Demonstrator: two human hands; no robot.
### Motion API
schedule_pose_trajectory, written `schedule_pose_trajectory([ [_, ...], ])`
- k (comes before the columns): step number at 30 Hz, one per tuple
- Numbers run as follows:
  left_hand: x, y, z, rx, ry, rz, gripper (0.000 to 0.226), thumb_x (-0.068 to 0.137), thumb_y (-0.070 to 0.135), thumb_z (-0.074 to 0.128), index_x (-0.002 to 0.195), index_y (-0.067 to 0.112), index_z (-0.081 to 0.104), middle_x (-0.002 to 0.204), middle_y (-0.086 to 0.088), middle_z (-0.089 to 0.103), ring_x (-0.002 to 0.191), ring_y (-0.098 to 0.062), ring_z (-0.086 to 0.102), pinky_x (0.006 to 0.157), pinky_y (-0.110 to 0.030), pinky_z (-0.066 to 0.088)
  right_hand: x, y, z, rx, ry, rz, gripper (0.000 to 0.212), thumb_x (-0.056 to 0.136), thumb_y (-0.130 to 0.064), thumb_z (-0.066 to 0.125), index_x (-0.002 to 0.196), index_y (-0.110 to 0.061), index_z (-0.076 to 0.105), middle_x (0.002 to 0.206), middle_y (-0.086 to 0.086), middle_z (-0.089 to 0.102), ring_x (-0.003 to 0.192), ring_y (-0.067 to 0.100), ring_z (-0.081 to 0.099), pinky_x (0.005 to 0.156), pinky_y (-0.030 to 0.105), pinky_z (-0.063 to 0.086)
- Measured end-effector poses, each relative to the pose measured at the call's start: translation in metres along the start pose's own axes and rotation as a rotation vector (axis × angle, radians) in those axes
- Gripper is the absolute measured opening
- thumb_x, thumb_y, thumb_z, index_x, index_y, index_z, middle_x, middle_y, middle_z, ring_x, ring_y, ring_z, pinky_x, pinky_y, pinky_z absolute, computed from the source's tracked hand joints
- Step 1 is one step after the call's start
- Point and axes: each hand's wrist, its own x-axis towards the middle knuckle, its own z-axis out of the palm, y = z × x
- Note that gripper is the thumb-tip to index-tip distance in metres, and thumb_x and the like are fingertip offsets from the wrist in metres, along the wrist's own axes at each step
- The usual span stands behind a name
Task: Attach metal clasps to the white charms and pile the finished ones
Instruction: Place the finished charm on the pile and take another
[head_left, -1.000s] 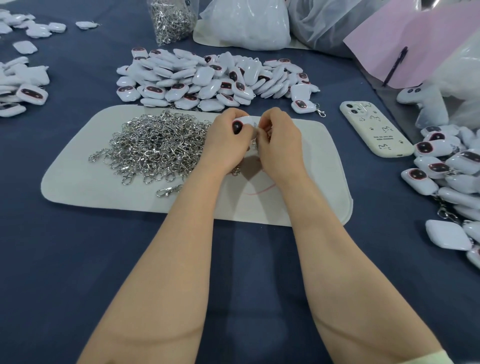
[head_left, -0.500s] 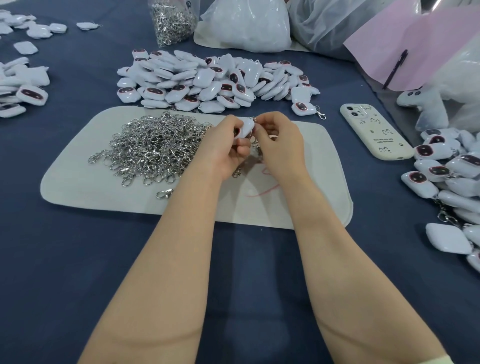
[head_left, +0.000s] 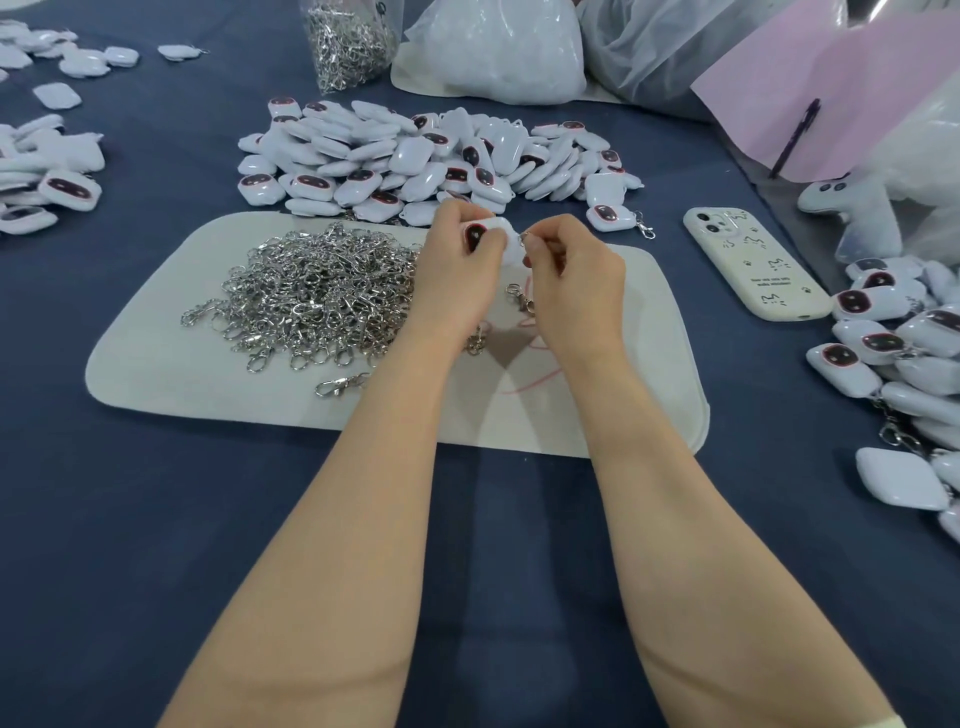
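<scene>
- A white charm (head_left: 488, 236) is held up at the centre of the frame, above the far edge of a pale mat (head_left: 156, 364). Its dark face now points toward the camera; a second ago it was mostly hidden between the fingers.
- The left hand (head_left: 457, 280) grips the charm, fingers curled round it.
- The right hand (head_left: 576, 283) pinches a metal clasp (head_left: 524, 239) by its small ring, right at the charm's right edge. The hands have drawn slightly apart since a second ago.
- Whether the ring is already through the charm's loop is too small to tell. It reads as the joining step, nearly done, with piling still to come.
- Left of the hands, a heap of loose clasps (head_left: 311, 296) lies on the mat.
- Beyond the mat, upper centre, sits a broad pile of charms (head_left: 415, 156). One charm with a clasp (head_left: 608, 215) lies at its right end.
- More charms with clasps (head_left: 883, 353) crowd the right edge; another group of charms (head_left: 47, 171) lies at the upper left.
- A cream phone (head_left: 753, 265) lies face down, right of the mat.
- At the top of the frame stand a clear bag of clasps (head_left: 348, 41), white plastic bags (head_left: 498, 47) and a pink sheet (head_left: 831, 88).
- Everything rests on a tabletop (head_left: 156, 519) covered in dark blue cloth. No more of the room is visible.
</scene>
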Motion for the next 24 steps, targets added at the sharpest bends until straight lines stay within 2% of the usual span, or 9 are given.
schedule_pose_trajectory([
  [2, 0.0, -0.002, -0.001, 0.158, 0.001, 0.176, 0.011, 0.09, 0.014, 0.051, 0.096, 0.022, 0.048, 0.076, 0.013, 0.051, 0.059, 0.004, 0.047, 0.064, -0.019, 0.039, 0.001, 0.001, -0.002, -0.047, -0.02, -0.009, 0.012, 0.092, -0.007, 0.052, 0.09, -0.005, 0.063, 0.076, 0.001, 0.061, 0.075, 0.022, 0.057, 0.072, 0.031, 0.044],
  [4, 0.001, -0.005, -0.002, 0.244, -0.002, 0.271, 0.013, 0.091, 0.014, 0.051, 0.103, 0.018, 0.052, 0.072, 0.015, 0.05, 0.057, 0.01, 0.047, 0.058, -0.009, 0.035, 0.002, 0.003, -0.003, -0.092, -0.044, -0.018, 0.012, 0.092, -0.007, 0.051, 0.09, -0.005, 0.063, 0.077, 0.003, 0.062, 0.076, 0.023, 0.058, 0.073, 0.034, 0.045],
  [6, 0.002, -0.007, -0.003, 0.308, -0.008, 0.308, 0.014, 0.092, 0.014, 0.051, 0.106, 0.014, 0.054, 0.07, 0.014, 0.049, 0.056, 0.007, 0.046, 0.055, -0.008, 0.033, 0.002, 0.004, -0.002, -0.13, -0.073, -0.019, 0.013, 0.092, -0.008, 0.05, 0.09, -0.005, 0.062, 0.075, 0.004, 0.062, 0.075, 0.024, 0.057, 0.071, 0.036, 0.044],
  [10, 0.001, -0.009, -0.002, 0.391, -0.017, 0.351, 0.013, 0.091, 0.014, 0.051, 0.104, 0.017, 0.054, 0.078, 0.011, 0.052, 0.063, 0.002, 0.047, 0.056, -0.006, 0.031, 0.002, 0.006, 0.0, -0.156, -0.118, 0.013, 0.013, 0.093, -0.008, 0.049, 0.091, -0.005, 0.061, 0.077, 0.005, 0.063, 0.076, 0.024, 0.057, 0.071, 0.034, 0.044],
  [12, 0.002, -0.008, -0.001, 0.321, 0.003, 0.276, 0.014, 0.091, 0.015, 0.052, 0.105, 0.019, 0.054, 0.077, 0.014, 0.053, 0.065, -0.002, 0.05, 0.063, -0.015, 0.04, 0.002, 0.006, 0.001, -0.103, -0.106, 0.05, 0.012, 0.092, -0.007, 0.05, 0.095, -0.006, 0.062, 0.079, 0.0, 0.061, 0.077, 0.018, 0.055, 0.07, 0.024, 0.043],
  [14, 0.002, -0.005, 0.001, 0.103, 0.013, 0.087, 0.013, 0.092, 0.014, 0.052, 0.105, 0.015, 0.053, 0.077, 0.007, 0.055, 0.059, -0.007, 0.055, 0.063, -0.026, 0.051, 0.002, 0.005, 0.002, -0.046, -0.108, 0.089, 0.014, 0.091, -0.006, 0.052, 0.102, -0.008, 0.061, 0.085, -0.004, 0.059, 0.079, 0.01, 0.053, 0.067, 0.011, 0.038],
  [16, 0.002, -0.002, 0.002, -0.166, 0.021, -0.126, 0.006, 0.092, 0.01, 0.052, 0.098, 0.012, 0.054, 0.071, 0.0, 0.053, 0.042, -0.003, 0.05, 0.049, -0.021, 0.05, 0.002, 0.005, 0.002, -0.002, -0.111, 0.116, 0.017, 0.09, -0.005, 0.054, 0.104, -0.009, 0.062, 0.089, -0.006, 0.059, 0.076, 0.002, 0.053, 0.066, 0.005, 0.035],
  [19, 0.003, 0.003, 0.0, -0.429, 0.018, -0.32, 0.012, 0.091, 0.007, 0.053, 0.081, 0.01, 0.057, 0.065, -0.003, 0.051, 0.037, -0.003, 0.044, 0.041, -0.015, 0.044, 0.003, 0.005, 0.003, 0.076, -0.071, 0.121, 0.012, 0.09, -0.008, 0.057, 0.098, -0.011, 0.065, 0.08, -0.012, 0.059, 0.068, -0.015, 0.053, 0.061, -0.001, 0.036],
  [24, 0.003, 0.005, -0.005, -0.643, -0.012, -0.474, 0.018, 0.092, 0.007, 0.054, 0.075, 0.007, 0.05, 0.047, -0.002, 0.051, 0.034, -0.004, 0.043, 0.036, -0.012, 0.041, 0.001, 0.004, 0.005, 0.101, -0.036, 0.082, 0.011, 0.091, -0.013, 0.057, 0.098, -0.014, 0.065, 0.076, -0.012, 0.061, 0.062, -0.011, 0.053, 0.058, 0.004, 0.039],
])
